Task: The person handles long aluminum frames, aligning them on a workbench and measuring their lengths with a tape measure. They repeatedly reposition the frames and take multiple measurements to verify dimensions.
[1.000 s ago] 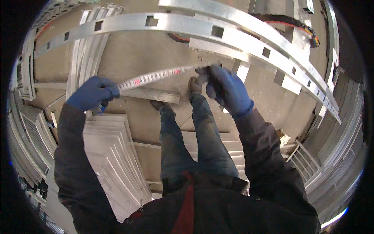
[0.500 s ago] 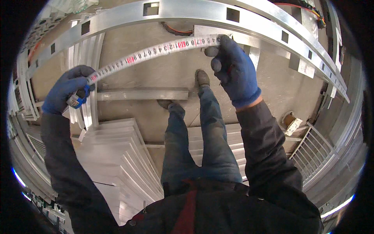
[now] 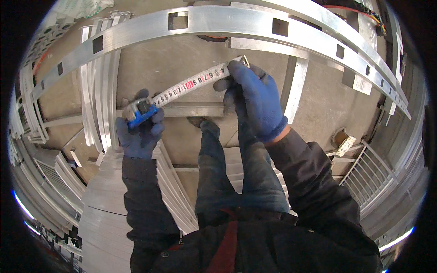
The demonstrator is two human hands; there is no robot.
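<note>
My left hand (image 3: 140, 134), in a blue-grey glove, is closed around the blue and silver case of a tape measure (image 3: 142, 113). From the case the white blade (image 3: 189, 85) runs up and to the right across to my right hand (image 3: 259, 98), also gloved in blue. The metal end hook (image 3: 244, 60) pokes out just past the right fingertips, which pinch the blade near its end. Beyond both hands lies a long silver metal bar (image 3: 218, 20) with square cut-outs, apart from the tape. My legs stand below, between the arms.
Pale flat panels (image 3: 107, 204) are stacked at my lower left. Upright silver profiles (image 3: 98, 91) lie behind my left hand. A short metal bar (image 3: 193, 110) rests on the floor ahead. To the right are a spool (image 3: 341, 139) and a barred metal frame (image 3: 368, 170).
My left hand has moved right and toward me with the case, so the length of blade showing is shorter. My right hand has shifted left and slightly nearer, still pinching the blade's end.
</note>
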